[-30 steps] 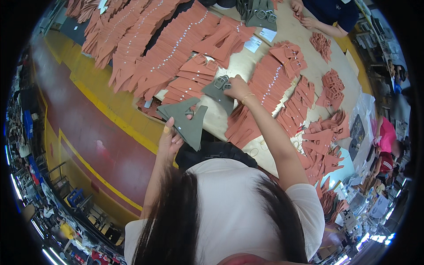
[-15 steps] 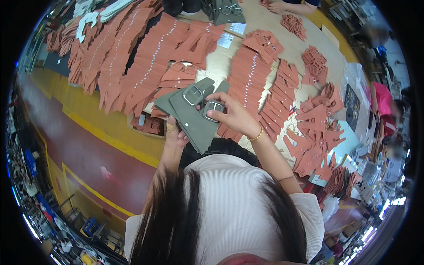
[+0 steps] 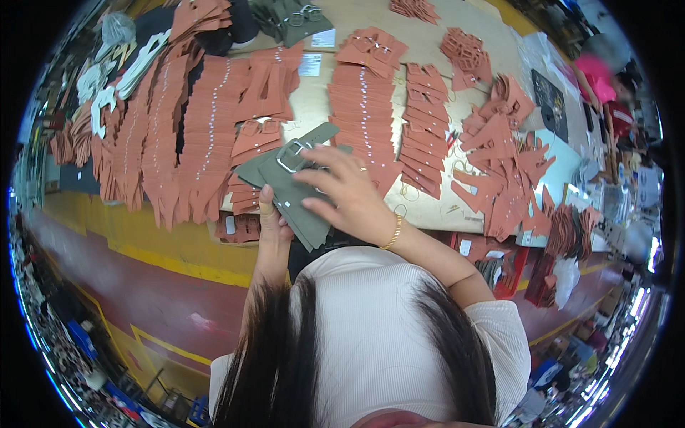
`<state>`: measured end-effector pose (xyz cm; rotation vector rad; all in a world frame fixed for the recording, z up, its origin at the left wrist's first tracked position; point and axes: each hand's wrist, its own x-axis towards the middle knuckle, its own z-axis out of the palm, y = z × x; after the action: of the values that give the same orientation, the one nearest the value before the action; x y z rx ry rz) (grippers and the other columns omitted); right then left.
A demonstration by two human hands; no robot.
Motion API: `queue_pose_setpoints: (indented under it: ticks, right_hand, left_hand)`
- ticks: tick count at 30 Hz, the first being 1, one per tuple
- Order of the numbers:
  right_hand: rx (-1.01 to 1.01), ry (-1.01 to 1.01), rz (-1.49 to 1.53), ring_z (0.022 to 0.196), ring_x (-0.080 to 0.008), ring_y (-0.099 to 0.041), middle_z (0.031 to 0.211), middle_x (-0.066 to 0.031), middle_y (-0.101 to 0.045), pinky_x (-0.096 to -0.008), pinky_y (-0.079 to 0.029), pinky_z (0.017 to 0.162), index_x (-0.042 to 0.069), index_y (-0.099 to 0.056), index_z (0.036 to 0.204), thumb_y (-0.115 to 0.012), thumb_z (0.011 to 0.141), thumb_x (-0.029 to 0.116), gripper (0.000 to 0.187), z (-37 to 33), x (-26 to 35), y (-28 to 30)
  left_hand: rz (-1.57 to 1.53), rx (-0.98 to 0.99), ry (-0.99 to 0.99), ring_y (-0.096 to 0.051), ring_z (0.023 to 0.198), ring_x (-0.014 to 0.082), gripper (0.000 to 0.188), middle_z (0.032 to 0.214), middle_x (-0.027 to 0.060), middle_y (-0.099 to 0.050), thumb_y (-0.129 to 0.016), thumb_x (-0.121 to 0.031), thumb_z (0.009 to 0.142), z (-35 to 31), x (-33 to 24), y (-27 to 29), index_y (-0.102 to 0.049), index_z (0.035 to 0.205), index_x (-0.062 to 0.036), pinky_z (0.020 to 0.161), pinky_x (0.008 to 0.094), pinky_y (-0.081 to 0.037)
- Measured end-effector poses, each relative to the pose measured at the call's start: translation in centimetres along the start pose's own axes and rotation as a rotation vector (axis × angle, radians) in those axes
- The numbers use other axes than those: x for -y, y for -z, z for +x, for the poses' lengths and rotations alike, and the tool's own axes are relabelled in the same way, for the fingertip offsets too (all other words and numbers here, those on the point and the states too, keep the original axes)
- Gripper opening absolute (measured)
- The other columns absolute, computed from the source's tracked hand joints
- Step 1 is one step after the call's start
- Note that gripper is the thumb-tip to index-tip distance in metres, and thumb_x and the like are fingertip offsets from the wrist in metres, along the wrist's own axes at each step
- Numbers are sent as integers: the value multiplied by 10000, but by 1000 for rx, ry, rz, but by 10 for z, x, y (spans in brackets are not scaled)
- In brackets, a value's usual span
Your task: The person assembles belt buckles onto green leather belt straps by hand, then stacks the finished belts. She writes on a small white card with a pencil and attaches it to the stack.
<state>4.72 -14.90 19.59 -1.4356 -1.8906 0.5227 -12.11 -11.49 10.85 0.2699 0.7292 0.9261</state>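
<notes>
Item: green strap pieces, flat, layered, at least two. Location: raised in front of the wearer, over the near edge of the table. Fittings: a silver buckle on the top piece and a small white mark below it. The top strap end points to 1 o'clock.

All bearings below are from the green pieces.

Left hand, at 7 o'clock: gripping the edge of the pieces, thumb on top.

Right hand, at 3 o'clock: loosely open, fingers spread over the pieces, fingertips by the buckle; whether they touch cannot be told. Wears a ring and a gold bracelet at the wrist.

Table: pale top, bearing the following.
– At 11 o'clock, near: small stack of rust pieces with buckles.
– Beyond it, toward 10: long overlapping rust rows, dotted white.
– Between 1 and 2: rust row with white marks, topped by buckled pieces.
– At 2: column of buckled rust pieces.
– Toward 3: loose rust heap.
– At 12: printed white sheets; farther, green buckled stack.

At 4 o'clock, below the table: red crate.

At 8 o'clock: red floor, yellow-lined.
</notes>
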Motion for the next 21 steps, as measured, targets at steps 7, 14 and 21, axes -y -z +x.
queue_pose_setpoints:
  ticks: [7,14,21]
  right_hand:
    - [-47,60,-26,1345,-253,-353,1358,-58,-493,-452,-333,1030,117,-622,1144,-663,827,311,374,-23,-16,-33]
    - [-198,-1,62,1332,-275,-372,1363,-90,-481,-441,-335,1039,102,-583,1161,-681,813,322,423,-35,-13,-41]
    - [-497,-557,297,979,-264,-594,1061,-142,-596,-372,-481,835,6,-555,1138,-585,866,112,294,-107,-119,-37]
  left_hand:
    - [-151,197,320,-455,390,5,782,803,-6,-589,-696,-555,775,-7,-4,34,-395,1356,-127,337,129,-413]
    - [203,-328,232,-412,354,5,563,683,-13,-553,-604,-460,876,-25,-5,-29,-422,1281,-113,343,129,-416]
    - [48,343,476,-389,349,9,424,904,131,-614,-594,-312,880,7,-21,-26,-439,1121,0,349,122,-407]
